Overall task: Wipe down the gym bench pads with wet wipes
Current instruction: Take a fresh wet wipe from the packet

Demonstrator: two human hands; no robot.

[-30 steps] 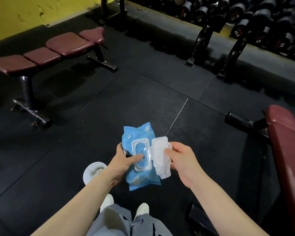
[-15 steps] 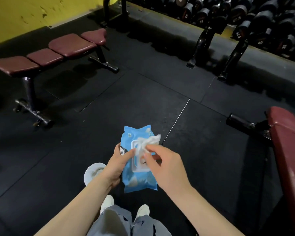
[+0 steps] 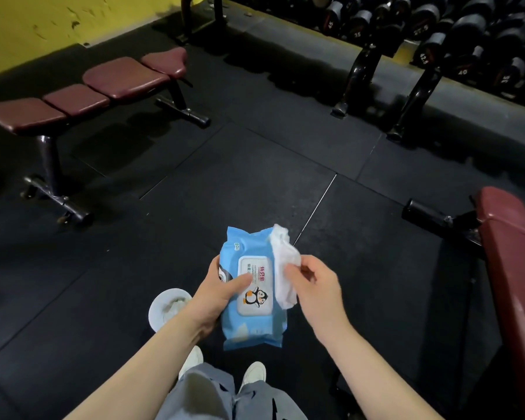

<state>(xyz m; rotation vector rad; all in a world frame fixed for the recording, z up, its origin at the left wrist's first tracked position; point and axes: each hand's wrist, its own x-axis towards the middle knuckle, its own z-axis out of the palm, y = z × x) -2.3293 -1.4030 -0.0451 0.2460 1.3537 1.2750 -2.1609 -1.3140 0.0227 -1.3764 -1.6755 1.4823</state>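
The left hand (image 3: 215, 294) grips a soft blue plastic wet-wipe pack (image 3: 250, 294), thumb pressing its white flip lid (image 3: 255, 286) closed. The right hand (image 3: 317, 286) pinches a crumpled white wet wipe (image 3: 282, 265) just beside the pack. The maroon padded gym bench (image 3: 82, 97) stands well apart, another maroon pad (image 3: 512, 253) at right. Risks, as I judge them: the bunched wipe cleans only a narrow strip unless spread; it may drop onto the black rubber floor (image 3: 255, 165); the pack occupies one hand.

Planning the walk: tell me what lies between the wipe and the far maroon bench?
Only bare black floor mats between wipe and bench, head view.
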